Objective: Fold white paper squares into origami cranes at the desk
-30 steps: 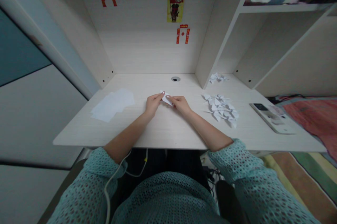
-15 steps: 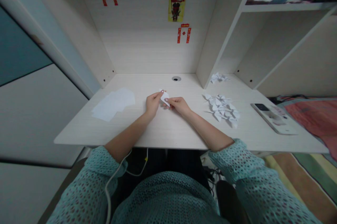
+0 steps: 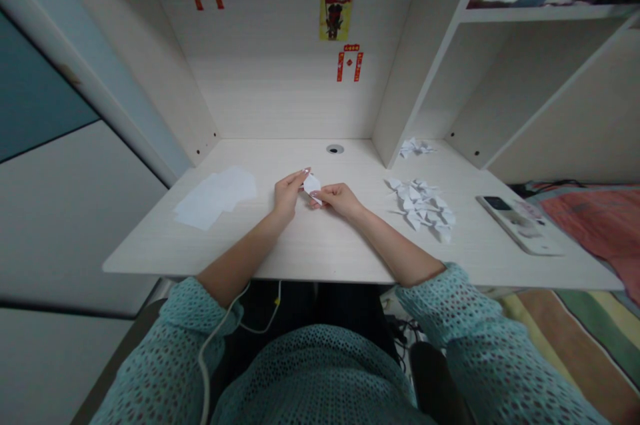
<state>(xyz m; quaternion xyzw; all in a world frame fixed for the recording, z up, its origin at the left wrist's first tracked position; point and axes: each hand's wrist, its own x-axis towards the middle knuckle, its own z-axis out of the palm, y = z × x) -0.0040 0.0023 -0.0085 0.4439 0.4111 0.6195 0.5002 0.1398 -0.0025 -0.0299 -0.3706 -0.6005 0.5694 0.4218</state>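
A small folded piece of white paper (image 3: 312,183) is pinched between both my hands just above the middle of the pale wooden desk (image 3: 320,245). My left hand (image 3: 287,193) grips its left side with thumb and fingers closed. My right hand (image 3: 338,198) holds its right side, fingers curled round it. Flat white paper sheets (image 3: 215,196) lie to the left. A heap of several folded white paper figures (image 3: 421,208) lies to the right.
A smaller cluster of folded paper (image 3: 415,146) sits in the shelf bay at back right. A white remote-like device (image 3: 518,224) rests at the desk's right end. A cable hole (image 3: 335,148) is at the back. A white cord (image 3: 210,345) hangs below the front edge.
Both hands have drawn slightly closer together and lifted the folded paper a little; the paper looks smaller and more upright between the fingers than a second ago.
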